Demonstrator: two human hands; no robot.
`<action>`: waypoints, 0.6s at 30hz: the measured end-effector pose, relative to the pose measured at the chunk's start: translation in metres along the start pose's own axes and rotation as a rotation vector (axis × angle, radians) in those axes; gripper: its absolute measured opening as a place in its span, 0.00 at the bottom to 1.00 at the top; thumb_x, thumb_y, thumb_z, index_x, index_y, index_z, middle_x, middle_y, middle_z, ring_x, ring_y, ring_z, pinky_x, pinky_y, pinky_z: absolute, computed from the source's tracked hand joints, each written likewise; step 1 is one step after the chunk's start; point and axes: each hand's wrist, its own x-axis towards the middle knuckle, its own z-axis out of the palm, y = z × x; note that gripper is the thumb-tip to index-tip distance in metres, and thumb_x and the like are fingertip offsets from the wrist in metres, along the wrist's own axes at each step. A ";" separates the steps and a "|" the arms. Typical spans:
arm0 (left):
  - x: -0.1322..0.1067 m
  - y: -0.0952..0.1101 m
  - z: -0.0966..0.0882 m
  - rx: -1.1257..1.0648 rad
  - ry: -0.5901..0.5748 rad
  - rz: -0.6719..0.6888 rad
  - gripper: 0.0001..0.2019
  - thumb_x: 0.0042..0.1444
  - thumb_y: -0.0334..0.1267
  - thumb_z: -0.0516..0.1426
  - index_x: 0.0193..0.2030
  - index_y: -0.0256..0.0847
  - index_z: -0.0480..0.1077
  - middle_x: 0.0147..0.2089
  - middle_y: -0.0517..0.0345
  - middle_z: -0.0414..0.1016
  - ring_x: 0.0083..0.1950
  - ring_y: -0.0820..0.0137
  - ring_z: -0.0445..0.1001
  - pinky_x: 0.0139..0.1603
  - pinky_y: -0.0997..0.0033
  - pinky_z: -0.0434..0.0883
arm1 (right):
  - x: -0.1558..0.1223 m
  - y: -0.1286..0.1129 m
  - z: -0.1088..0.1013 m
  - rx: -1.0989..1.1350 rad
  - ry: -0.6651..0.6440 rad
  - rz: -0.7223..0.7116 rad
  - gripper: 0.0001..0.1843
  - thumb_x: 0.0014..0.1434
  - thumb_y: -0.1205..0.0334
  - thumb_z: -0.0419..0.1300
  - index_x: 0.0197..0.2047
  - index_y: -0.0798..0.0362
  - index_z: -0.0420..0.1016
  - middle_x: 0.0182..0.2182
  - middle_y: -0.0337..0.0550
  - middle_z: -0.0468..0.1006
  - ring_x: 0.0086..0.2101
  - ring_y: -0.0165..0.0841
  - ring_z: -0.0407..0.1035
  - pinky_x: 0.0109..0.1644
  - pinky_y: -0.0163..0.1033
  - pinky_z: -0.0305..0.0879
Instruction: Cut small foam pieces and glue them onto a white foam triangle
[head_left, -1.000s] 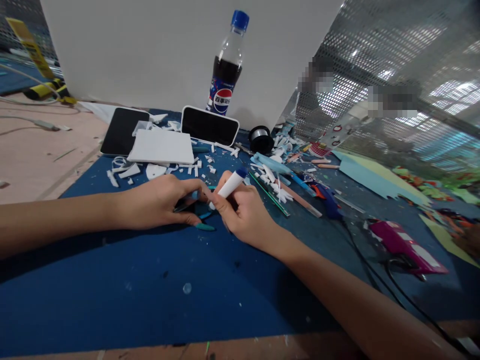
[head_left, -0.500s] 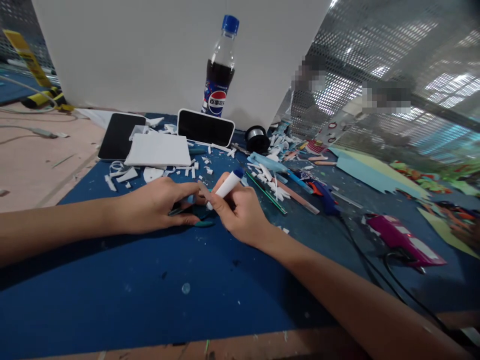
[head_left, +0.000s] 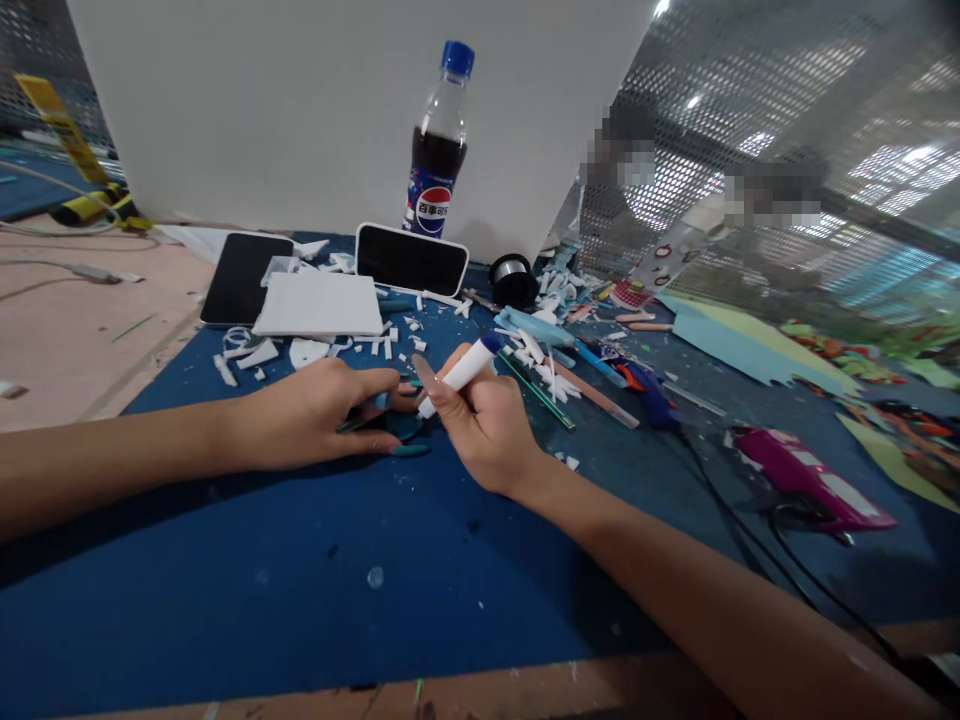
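My right hand is closed around a white marker with a dark blue end. The marker slants up to the right, and its lower end points at the fingertips of my left hand. My left hand rests on the blue mat, fingers curled together around something small. Only a bit of light blue shows between those fingers; the rest is hidden. Long nails show on both hands, a teal one at the left thumb.
Behind my hands are a white pad, a tablet, a propped phone, a cola bottle and a wire spool. White scraps lie around. To the right are a glue gun and a magenta box with a cord.
My right hand has drawn slightly right with the marker, its thumb a little farther from my left fingers. My left hand has hardly moved. The view has shifted slightly.
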 end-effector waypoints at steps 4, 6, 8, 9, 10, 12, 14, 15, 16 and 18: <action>0.000 0.001 0.000 -0.004 0.004 0.001 0.11 0.56 0.38 0.58 0.44 0.35 0.67 0.21 0.67 0.63 0.18 0.75 0.64 0.20 0.77 0.58 | 0.001 -0.001 -0.001 0.005 -0.029 0.017 0.12 0.65 0.58 0.49 0.30 0.52 0.60 0.22 0.36 0.64 0.20 0.26 0.60 0.24 0.34 0.53; 0.000 0.001 0.000 -0.007 0.002 0.005 0.11 0.56 0.38 0.58 0.44 0.35 0.67 0.21 0.67 0.63 0.18 0.75 0.64 0.20 0.77 0.57 | 0.002 -0.001 -0.001 0.011 -0.045 0.006 0.13 0.65 0.57 0.49 0.30 0.53 0.61 0.22 0.36 0.64 0.21 0.26 0.60 0.24 0.33 0.54; 0.000 0.002 0.000 0.000 -0.001 0.009 0.12 0.56 0.38 0.58 0.44 0.35 0.67 0.21 0.67 0.63 0.18 0.75 0.64 0.20 0.77 0.57 | 0.003 -0.002 -0.001 0.030 -0.072 0.000 0.14 0.66 0.57 0.49 0.30 0.53 0.62 0.24 0.36 0.63 0.20 0.24 0.59 0.24 0.33 0.54; 0.000 0.001 0.000 0.004 0.000 0.009 0.12 0.56 0.38 0.58 0.44 0.35 0.67 0.21 0.67 0.64 0.18 0.75 0.64 0.20 0.77 0.57 | 0.003 -0.002 -0.001 0.043 -0.089 0.004 0.14 0.66 0.57 0.49 0.29 0.53 0.61 0.24 0.36 0.62 0.20 0.24 0.58 0.24 0.33 0.53; 0.000 0.001 0.000 0.007 0.005 0.008 0.12 0.56 0.39 0.58 0.44 0.36 0.67 0.21 0.66 0.65 0.19 0.75 0.64 0.20 0.77 0.57 | 0.004 -0.002 -0.001 0.056 -0.102 0.014 0.14 0.66 0.58 0.49 0.28 0.53 0.61 0.24 0.36 0.61 0.20 0.23 0.57 0.23 0.33 0.52; 0.000 0.000 0.000 0.001 0.014 0.007 0.12 0.57 0.40 0.58 0.45 0.37 0.67 0.22 0.66 0.66 0.19 0.75 0.65 0.21 0.77 0.57 | 0.004 -0.003 0.000 0.081 -0.113 0.041 0.16 0.65 0.59 0.49 0.26 0.52 0.58 0.25 0.36 0.60 0.19 0.23 0.55 0.23 0.33 0.51; 0.000 -0.001 0.001 -0.016 0.007 0.011 0.12 0.58 0.41 0.57 0.46 0.38 0.66 0.22 0.66 0.66 0.19 0.74 0.65 0.21 0.77 0.57 | 0.005 -0.004 0.000 0.094 -0.129 0.063 0.16 0.65 0.59 0.49 0.25 0.52 0.57 0.26 0.37 0.61 0.19 0.22 0.53 0.23 0.34 0.50; -0.001 -0.001 0.001 -0.025 0.004 0.014 0.12 0.58 0.41 0.56 0.47 0.39 0.66 0.22 0.66 0.65 0.19 0.74 0.65 0.21 0.76 0.57 | 0.005 -0.004 0.001 0.100 -0.139 0.072 0.16 0.65 0.58 0.50 0.26 0.52 0.57 0.26 0.37 0.61 0.19 0.22 0.52 0.23 0.34 0.50; -0.001 -0.001 0.001 -0.032 0.003 0.017 0.12 0.58 0.41 0.56 0.47 0.39 0.66 0.21 0.67 0.65 0.18 0.74 0.64 0.21 0.76 0.57 | 0.006 -0.005 0.001 0.103 -0.152 0.078 0.15 0.65 0.58 0.49 0.27 0.52 0.57 0.26 0.37 0.62 0.19 0.22 0.52 0.23 0.34 0.50; -0.002 -0.001 0.001 -0.037 0.007 0.018 0.12 0.58 0.42 0.56 0.47 0.40 0.66 0.21 0.67 0.65 0.18 0.75 0.63 0.20 0.76 0.56 | 0.006 -0.005 0.002 0.104 -0.170 0.084 0.14 0.65 0.57 0.49 0.29 0.51 0.58 0.24 0.36 0.63 0.20 0.24 0.55 0.24 0.34 0.53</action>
